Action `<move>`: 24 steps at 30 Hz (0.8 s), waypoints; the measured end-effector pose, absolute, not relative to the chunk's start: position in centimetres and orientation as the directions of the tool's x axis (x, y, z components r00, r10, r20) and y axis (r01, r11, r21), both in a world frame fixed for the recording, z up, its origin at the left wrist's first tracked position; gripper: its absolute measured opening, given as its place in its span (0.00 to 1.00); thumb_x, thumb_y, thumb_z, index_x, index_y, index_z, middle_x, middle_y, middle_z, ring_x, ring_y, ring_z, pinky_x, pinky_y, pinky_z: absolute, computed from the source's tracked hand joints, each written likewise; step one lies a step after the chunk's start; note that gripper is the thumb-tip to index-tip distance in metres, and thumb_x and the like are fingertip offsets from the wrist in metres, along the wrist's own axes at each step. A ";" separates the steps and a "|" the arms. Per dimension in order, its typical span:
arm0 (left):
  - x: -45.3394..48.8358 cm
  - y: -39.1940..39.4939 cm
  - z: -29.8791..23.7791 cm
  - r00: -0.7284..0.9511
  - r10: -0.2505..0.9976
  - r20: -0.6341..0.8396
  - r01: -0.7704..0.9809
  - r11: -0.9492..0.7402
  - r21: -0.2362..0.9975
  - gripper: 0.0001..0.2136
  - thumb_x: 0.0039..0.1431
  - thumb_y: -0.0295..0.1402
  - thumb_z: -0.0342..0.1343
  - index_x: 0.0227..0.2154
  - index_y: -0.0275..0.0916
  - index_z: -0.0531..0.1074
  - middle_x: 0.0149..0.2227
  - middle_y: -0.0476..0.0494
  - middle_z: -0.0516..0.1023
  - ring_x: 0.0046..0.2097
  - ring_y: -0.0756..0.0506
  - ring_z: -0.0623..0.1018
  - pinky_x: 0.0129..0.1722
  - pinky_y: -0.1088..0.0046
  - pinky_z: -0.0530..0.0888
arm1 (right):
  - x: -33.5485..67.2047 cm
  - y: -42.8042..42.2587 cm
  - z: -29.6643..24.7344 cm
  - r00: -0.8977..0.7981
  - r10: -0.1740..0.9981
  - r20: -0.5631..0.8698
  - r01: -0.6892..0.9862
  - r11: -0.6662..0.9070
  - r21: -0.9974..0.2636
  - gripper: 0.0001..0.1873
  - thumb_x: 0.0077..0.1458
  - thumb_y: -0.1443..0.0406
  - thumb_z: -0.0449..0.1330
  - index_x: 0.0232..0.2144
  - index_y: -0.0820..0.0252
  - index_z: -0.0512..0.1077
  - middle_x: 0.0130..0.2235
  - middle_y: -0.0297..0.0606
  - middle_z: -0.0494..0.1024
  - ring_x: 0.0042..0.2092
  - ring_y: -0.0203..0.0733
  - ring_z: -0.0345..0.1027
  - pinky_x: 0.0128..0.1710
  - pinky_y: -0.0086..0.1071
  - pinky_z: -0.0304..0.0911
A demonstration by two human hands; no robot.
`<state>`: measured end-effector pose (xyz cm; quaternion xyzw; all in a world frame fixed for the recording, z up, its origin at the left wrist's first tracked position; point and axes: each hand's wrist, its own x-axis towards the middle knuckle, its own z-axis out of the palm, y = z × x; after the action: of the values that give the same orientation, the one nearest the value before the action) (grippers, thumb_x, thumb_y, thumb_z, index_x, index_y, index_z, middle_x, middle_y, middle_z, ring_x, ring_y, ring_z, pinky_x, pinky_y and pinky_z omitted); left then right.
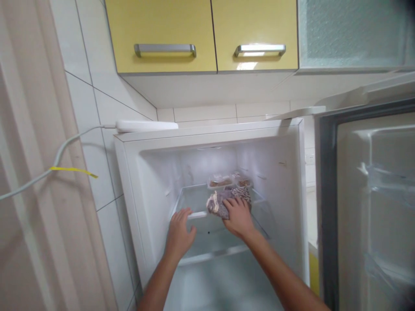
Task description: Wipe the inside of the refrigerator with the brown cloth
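Note:
Inside the open fridge, my right hand grips a bunched grey-purple cloth with pale trim and a patterned part. The cloth lies over the front part of the upper glass shelf. My left hand is beside the shelf's front edge, thumb apart from the fingers, holding nothing. Whether its fingertips touch the edge I cannot tell. Behind the cloth sit two clear food packs, a left pack and a right pack, with brownish contents. The cloth partly covers the right one.
A lower shelf runs below. The fridge door, with clear racks, stands open at the right. Yellow cabinets hang overhead. A white device lies on the fridge top, its cable running left past a curtain.

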<state>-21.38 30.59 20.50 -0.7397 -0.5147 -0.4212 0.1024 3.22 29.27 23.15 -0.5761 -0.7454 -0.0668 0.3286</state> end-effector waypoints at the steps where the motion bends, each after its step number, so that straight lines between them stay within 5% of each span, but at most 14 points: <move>1: -21.3 30.2 21.0 0.071 0.694 0.717 0.804 -0.466 0.371 0.21 0.54 0.29 0.51 0.52 0.37 0.71 0.59 0.34 0.77 0.63 0.36 0.74 0.68 0.46 0.65 | 1.6 29.1 23.4 -0.163 0.810 0.564 0.893 0.364 -0.264 0.32 0.52 0.59 0.59 0.60 0.57 0.69 0.62 0.45 0.73 0.65 0.62 0.57 0.68 0.55 0.43; 5: -20.3 28.5 22.8 -0.053 0.667 0.743 0.685 -0.517 0.513 0.23 0.56 0.30 0.48 0.56 0.37 0.68 0.63 0.35 0.73 0.65 0.40 0.71 0.67 0.54 0.67 | -4.9 29.4 24.4 -0.340 0.769 0.542 0.831 0.515 -0.210 0.31 0.55 0.57 0.59 0.60 0.57 0.68 0.61 0.47 0.73 0.64 0.63 0.58 0.67 0.59 0.47; 9: -19.1 27.2 25.0 0.000 0.587 0.809 0.820 -0.463 0.336 0.22 0.58 0.28 0.44 0.54 0.39 0.72 0.63 0.39 0.74 0.70 0.38 0.64 0.73 0.48 0.54 | -8.8 30.3 25.3 -0.514 0.715 0.474 0.747 0.645 -0.162 0.32 0.59 0.59 0.56 0.65 0.55 0.62 0.67 0.47 0.66 0.69 0.58 0.53 0.69 0.59 0.46; 14: -17.5 27.2 27.8 0.154 0.769 0.621 0.928 -0.328 0.177 0.23 0.60 0.27 0.42 0.56 0.33 0.72 0.61 0.33 0.75 0.65 0.39 0.71 0.70 0.56 0.62 | -7.0 29.6 23.1 -0.571 0.553 0.606 0.589 0.791 -0.166 0.40 0.55 0.55 0.62 0.67 0.56 0.59 0.71 0.49 0.60 0.73 0.57 0.46 0.72 0.58 0.39; 18: -16.0 26.7 28.6 0.275 0.897 0.347 0.959 -0.283 -0.028 0.22 0.67 0.38 0.41 0.55 0.36 0.74 0.56 0.30 0.79 0.60 0.34 0.76 0.64 0.49 0.67 | -2.1 29.2 18.8 -0.411 0.469 0.782 0.567 0.803 -0.184 0.30 0.58 0.64 0.57 0.63 0.58 0.65 0.66 0.46 0.69 0.69 0.49 0.58 0.71 0.52 0.50; 21: -14.9 25.7 27.8 0.237 0.930 0.282 0.970 -0.207 -0.131 0.34 0.63 0.52 0.49 0.65 0.35 0.64 0.66 0.25 0.68 0.66 0.26 0.68 0.66 0.45 0.63 | 1.8 30.2 17.0 -0.155 0.487 0.859 0.735 0.638 -0.229 0.26 0.60 0.71 0.52 0.60 0.63 0.67 0.63 0.50 0.73 0.65 0.50 0.63 0.68 0.55 0.56; 24: -13.9 25.3 26.5 0.169 0.952 0.257 0.968 -0.111 -0.226 0.49 0.51 0.55 0.61 0.71 0.34 0.53 0.72 0.23 0.54 0.71 0.21 0.58 0.69 0.42 0.56 | 4.5 31.4 16.8 -0.067 0.493 0.867 0.838 0.500 -0.219 0.23 0.61 0.71 0.53 0.58 0.62 0.70 0.59 0.48 0.76 0.63 0.54 0.65 0.67 0.59 0.55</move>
<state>-13.90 25.34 26.51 -0.7448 -0.6442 -0.0237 0.1721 4.55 31.44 16.80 -0.4691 -0.7096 -0.1735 0.4964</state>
